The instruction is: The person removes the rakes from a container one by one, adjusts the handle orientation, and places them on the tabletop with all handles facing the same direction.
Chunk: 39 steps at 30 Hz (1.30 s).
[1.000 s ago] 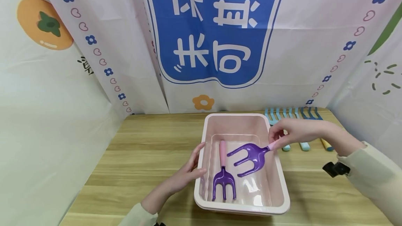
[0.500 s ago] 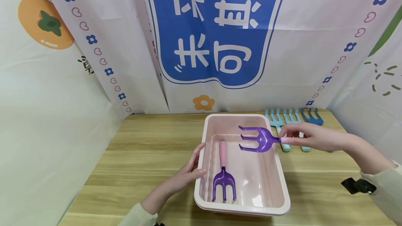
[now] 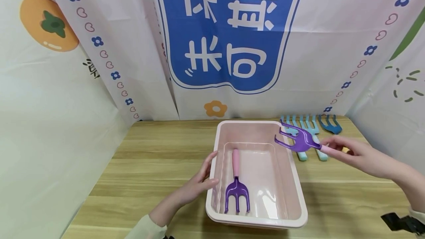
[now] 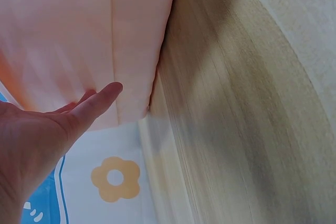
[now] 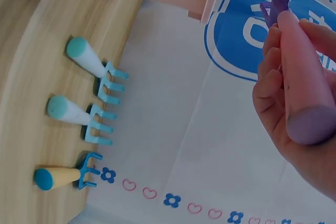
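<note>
My right hand grips the pink handle of a purple hand rake with three bent tines. The rake is in the air, its head over the right rim of a pale pink plastic bin. In the right wrist view, curled fingers and thumb wrap the pink handle. A matching purple hand rake lies inside the bin on the left, tines toward the near end. Against the bin's left side rests my left hand. Its extended fingers touch the outer wall in the left wrist view.
Right of the bin lie two light-blue hand rakes with white handles. Beside them is a dark-blue rake with a yellow handle. A printed cloth hangs behind the wooden table.
My right hand has lifted the purple rake out of the bin's interior and carried it up and right, toward the blue rakes. The left hand stays on the bin's side.
</note>
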Motion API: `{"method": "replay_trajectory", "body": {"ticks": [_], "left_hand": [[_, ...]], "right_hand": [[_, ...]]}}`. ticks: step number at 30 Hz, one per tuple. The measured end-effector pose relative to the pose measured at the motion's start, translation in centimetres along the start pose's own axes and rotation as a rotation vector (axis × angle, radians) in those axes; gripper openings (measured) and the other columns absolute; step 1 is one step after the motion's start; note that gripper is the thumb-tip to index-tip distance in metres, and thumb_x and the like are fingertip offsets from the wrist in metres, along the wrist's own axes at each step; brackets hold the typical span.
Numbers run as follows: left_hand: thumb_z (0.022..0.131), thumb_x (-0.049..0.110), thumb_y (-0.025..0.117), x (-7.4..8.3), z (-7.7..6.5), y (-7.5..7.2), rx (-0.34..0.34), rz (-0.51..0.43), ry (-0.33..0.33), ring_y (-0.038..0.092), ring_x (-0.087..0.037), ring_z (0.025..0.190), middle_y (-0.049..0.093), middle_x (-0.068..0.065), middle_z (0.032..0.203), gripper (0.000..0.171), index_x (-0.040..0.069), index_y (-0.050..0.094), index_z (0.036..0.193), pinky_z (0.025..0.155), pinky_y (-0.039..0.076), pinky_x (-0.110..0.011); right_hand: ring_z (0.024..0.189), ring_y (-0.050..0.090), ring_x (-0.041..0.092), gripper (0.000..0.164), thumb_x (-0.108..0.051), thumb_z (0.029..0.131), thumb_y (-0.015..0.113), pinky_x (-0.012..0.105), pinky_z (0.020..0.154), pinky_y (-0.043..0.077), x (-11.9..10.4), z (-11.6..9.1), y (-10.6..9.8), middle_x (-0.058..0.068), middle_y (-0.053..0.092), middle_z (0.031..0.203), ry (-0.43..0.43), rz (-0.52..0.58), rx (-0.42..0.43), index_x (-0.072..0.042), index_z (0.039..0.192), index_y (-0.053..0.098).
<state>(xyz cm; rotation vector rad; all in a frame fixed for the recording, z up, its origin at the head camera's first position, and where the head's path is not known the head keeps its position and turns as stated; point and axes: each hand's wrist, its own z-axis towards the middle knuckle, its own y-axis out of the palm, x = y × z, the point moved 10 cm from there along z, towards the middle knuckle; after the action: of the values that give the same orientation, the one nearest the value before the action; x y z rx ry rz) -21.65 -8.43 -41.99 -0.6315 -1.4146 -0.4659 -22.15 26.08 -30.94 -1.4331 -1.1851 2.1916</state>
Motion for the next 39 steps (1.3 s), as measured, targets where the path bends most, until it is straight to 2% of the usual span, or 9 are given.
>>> {"method": "replay_trajectory", "body": {"ticks": [9,13,16,20,23,27,30,33,39], "left_hand": [[0.098,0.016,0.05,0.0,0.0,0.0,0.001,0.0,0.009,0.03,-0.046,0.134,0.018,-0.031,0.151,0.077,0.025,0.0,0.155,0.102,0.039,-0.038],[0.098,0.017,0.05,0.0,0.1,0.0,-0.004,-0.002,0.011,0.03,-0.046,0.134,0.018,-0.031,0.151,0.077,0.025,0.0,0.155,0.102,0.039,-0.038],[0.098,0.017,0.05,-0.1,0.1,0.1,-0.007,-0.004,0.007,0.029,-0.046,0.134,0.017,-0.03,0.152,0.077,0.026,-0.001,0.155,0.102,0.039,-0.038],[0.098,0.017,0.05,-0.2,0.1,0.1,-0.006,-0.009,0.004,0.029,-0.046,0.134,0.016,-0.03,0.153,0.077,0.026,-0.001,0.155,0.102,0.039,-0.039],[0.098,0.016,0.05,-0.2,0.2,0.1,-0.006,-0.006,0.003,0.029,-0.046,0.134,0.016,-0.03,0.153,0.077,0.026,-0.001,0.155,0.102,0.039,-0.039],[0.098,0.015,0.049,-0.1,0.1,0.1,-0.006,-0.006,0.007,0.03,-0.047,0.134,0.017,-0.031,0.152,0.077,0.025,-0.001,0.155,0.102,0.039,-0.038],[0.097,0.014,0.049,-0.1,0.1,0.1,-0.005,-0.008,0.009,0.029,-0.047,0.134,0.016,-0.031,0.152,0.077,0.025,-0.001,0.155,0.102,0.039,-0.038],[0.098,0.015,0.05,-0.1,0.1,0.1,-0.004,-0.008,0.01,0.029,-0.047,0.134,0.015,-0.03,0.153,0.078,0.025,-0.001,0.155,0.102,0.039,-0.038],[0.098,0.017,0.051,0.0,0.1,0.1,-0.004,-0.009,0.009,0.029,-0.048,0.134,0.016,-0.031,0.152,0.078,0.024,-0.002,0.156,0.102,0.039,-0.039]], "right_hand": [[0.074,0.048,0.011,0.02,-0.003,0.098,0.053,0.028,0.053,0.038,2.4,-3.2,-0.6,-0.004,0.056,0.082,0.038,0.003,0.106,-0.016,0.11,0.063],[0.079,0.05,0.009,0.017,-0.007,0.099,0.053,0.026,0.054,0.039,4.1,-4.8,-1.0,-0.005,0.059,0.088,0.126,-0.044,0.147,-0.015,0.112,0.061],[0.076,0.05,0.009,0.014,-0.009,0.1,0.052,0.026,0.052,0.04,5.2,-5.9,-0.8,-0.005,0.058,0.088,0.193,-0.045,0.166,-0.013,0.113,0.059],[0.067,0.048,0.013,0.015,-0.007,0.102,0.049,0.028,0.047,0.042,6.7,-7.0,0.3,0.001,0.051,0.085,0.237,0.075,0.16,-0.009,0.115,0.056],[0.067,0.047,0.015,0.023,-0.001,0.101,0.045,0.03,0.047,0.043,7.6,-7.7,1.4,0.003,0.049,0.083,0.232,0.198,0.142,-0.016,0.116,0.055],[0.073,0.05,0.012,0.037,0.002,0.101,0.044,0.031,0.049,0.046,8.5,-8.4,2.5,0.0,0.052,0.087,0.233,0.298,0.132,-0.029,0.118,0.054],[0.079,0.055,0.007,0.043,0.004,0.1,0.046,0.031,0.053,0.05,9.0,-8.9,3.0,-0.007,0.057,0.097,0.222,0.305,0.146,-0.032,0.122,0.052],[0.083,0.06,0.006,0.046,0.008,0.097,0.048,0.032,0.056,0.053,9.2,-9.3,3.4,-0.011,0.059,0.101,0.197,0.311,0.184,-0.028,0.125,0.053],[0.075,0.064,0.012,0.039,0.007,0.095,0.053,0.035,0.054,0.055,9.9,-9.6,4.2,-0.004,0.061,0.089,0.253,0.321,0.287,-0.026,0.117,0.058]]}}
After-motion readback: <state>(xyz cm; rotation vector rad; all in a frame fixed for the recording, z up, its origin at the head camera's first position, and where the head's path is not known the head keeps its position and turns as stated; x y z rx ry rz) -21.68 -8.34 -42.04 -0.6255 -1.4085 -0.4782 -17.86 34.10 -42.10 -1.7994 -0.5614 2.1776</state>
